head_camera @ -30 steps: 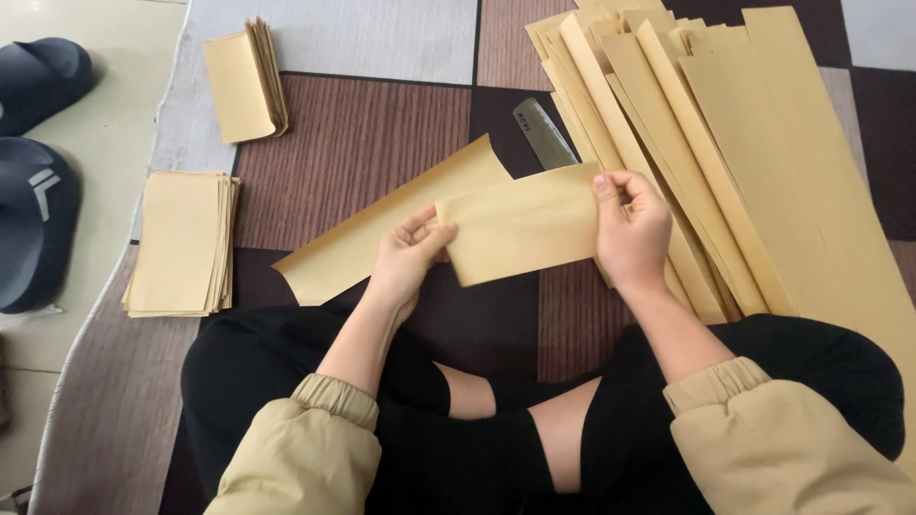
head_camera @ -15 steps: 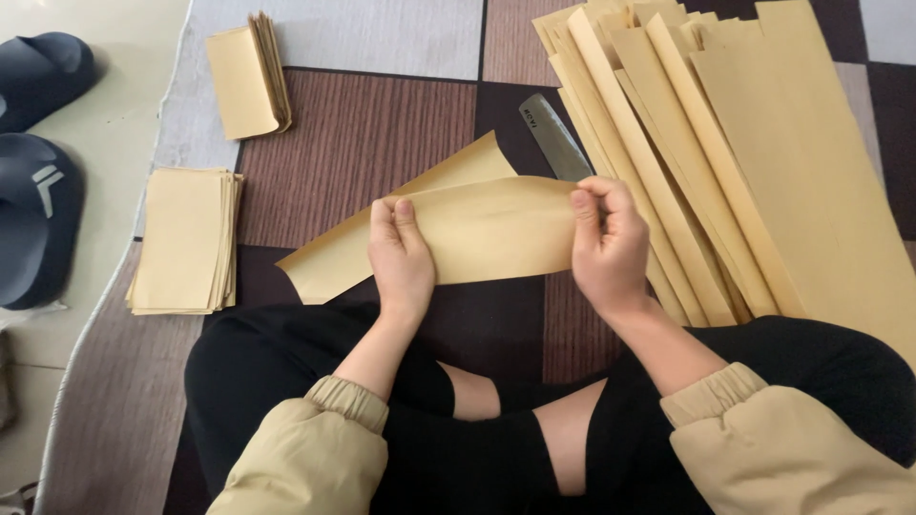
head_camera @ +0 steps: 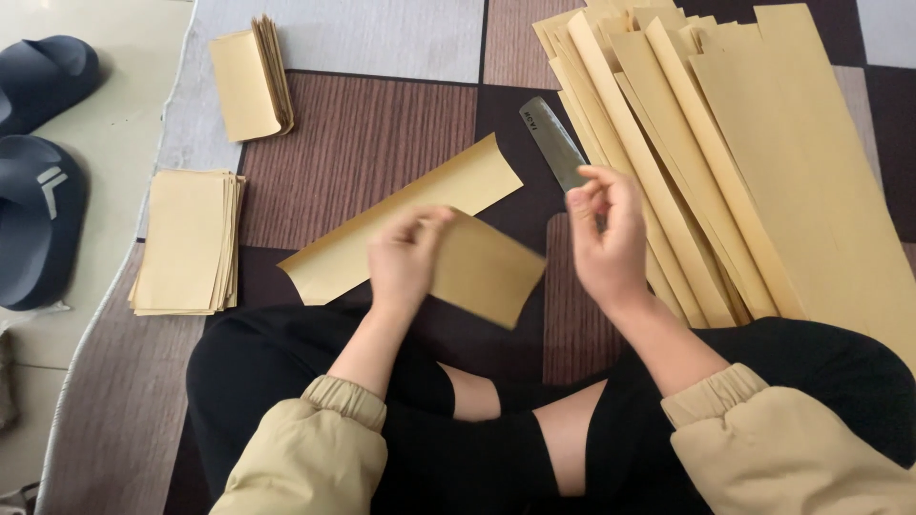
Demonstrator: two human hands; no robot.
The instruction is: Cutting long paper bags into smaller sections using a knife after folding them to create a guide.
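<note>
The left hand (head_camera: 405, 259) pinches a folded tan sheet (head_camera: 487, 269) above the lap. The right hand (head_camera: 606, 234) hangs empty, fingers loosely curled, just over a knife (head_camera: 551, 140) beside the long strips (head_camera: 763, 153) on the rug (head_camera: 363, 143).

- Left hand (head_camera: 405, 262) is raised over the lap, fingers pinched together.
- Right hand (head_camera: 606, 234) is lifted, fingers loosely curled, holding nothing.
</note>
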